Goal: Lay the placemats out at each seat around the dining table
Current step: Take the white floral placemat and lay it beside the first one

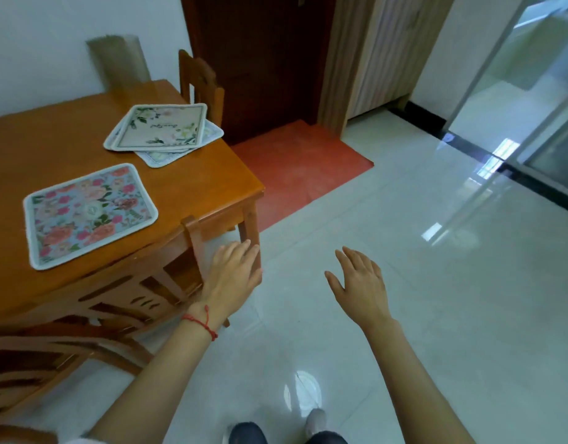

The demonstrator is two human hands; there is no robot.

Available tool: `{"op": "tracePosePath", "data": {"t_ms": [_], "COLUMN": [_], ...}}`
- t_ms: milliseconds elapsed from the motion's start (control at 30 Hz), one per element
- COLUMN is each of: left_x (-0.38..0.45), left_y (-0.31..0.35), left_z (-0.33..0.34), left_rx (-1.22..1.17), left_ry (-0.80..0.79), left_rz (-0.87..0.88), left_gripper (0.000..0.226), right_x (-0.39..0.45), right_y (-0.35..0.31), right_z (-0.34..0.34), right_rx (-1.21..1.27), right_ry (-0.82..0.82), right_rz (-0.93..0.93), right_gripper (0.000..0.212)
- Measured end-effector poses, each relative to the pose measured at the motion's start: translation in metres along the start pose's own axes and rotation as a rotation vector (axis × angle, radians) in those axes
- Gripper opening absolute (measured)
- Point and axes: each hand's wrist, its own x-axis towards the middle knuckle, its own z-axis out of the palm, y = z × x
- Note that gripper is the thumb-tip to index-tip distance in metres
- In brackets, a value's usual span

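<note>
A floral placemat with pink and red flowers lies flat near the front edge of the orange wooden dining table. Farther back, by the table's right edge, sits a loose stack of placemats with pale flower prints, the lower ones sticking out at angles. My left hand, with a red string at the wrist, hovers open beside the table's front right leg. My right hand is open over the white floor, well clear of the table. Neither hand holds anything.
A wooden chair is tucked under the table's near side, another chair stands at the far right corner. A rolled mat leans on the wall. A dark door, red floor patch and glass sliding door lie beyond.
</note>
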Motion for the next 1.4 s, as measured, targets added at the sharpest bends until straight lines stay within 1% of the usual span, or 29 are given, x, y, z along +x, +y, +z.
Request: {"op": "tracePosePath", "data": {"t_ms": [67,167,267,333,533,767,967,1100,1200,1400], "left_x": [0.019,0.047,0.073,0.087,0.135,0.218,0.313,0.363,0.396,0.448], "left_y": [0.031,0.078,0.114,0.134,0.166,0.165,0.15,0.131,0.117,0.083], "left_z": [0.008,0.021,0.033,0.041,0.061,0.09,0.11,0.115,0.116,0.125], "left_rx": [0.034,-0.009,-0.011,-0.021,-0.017,-0.036,-0.054,-0.059,-0.063,-0.086], "left_ry": [-0.006,-0.019,-0.037,-0.051,-0.045,-0.056,-0.083,-0.061,-0.061,-0.101], "left_rz": [0.044,0.097,0.152,0.192,0.243,0.257,0.225,0.203,0.17,0.061], "left_gripper": [0.039,0.039,0.047,0.051,0.051,0.051,0.051,0.051,0.051,0.054], "right_x": [-0.003,-0.006,-0.007,-0.006,0.013,0.082,0.177,0.233,0.274,0.358], "right_y": [0.037,0.089,0.132,0.156,0.203,0.242,0.264,0.274,0.277,0.273], "right_z": [-0.008,-0.019,-0.026,-0.026,-0.02,-0.005,0.007,0.013,0.019,0.039], "right_rx": [-0.005,-0.022,-0.038,-0.042,-0.047,-0.031,-0.084,-0.128,-0.103,-0.083], "right_ry": [0.011,0.035,0.039,0.03,0.043,0.051,0.054,0.038,0.0,-0.014], "right_rz": [0.052,0.117,0.177,0.217,0.272,0.289,0.247,0.204,0.187,0.093], "right_gripper": [0.056,0.055,0.054,0.054,0.055,0.06,0.05,0.049,0.051,0.051]}}
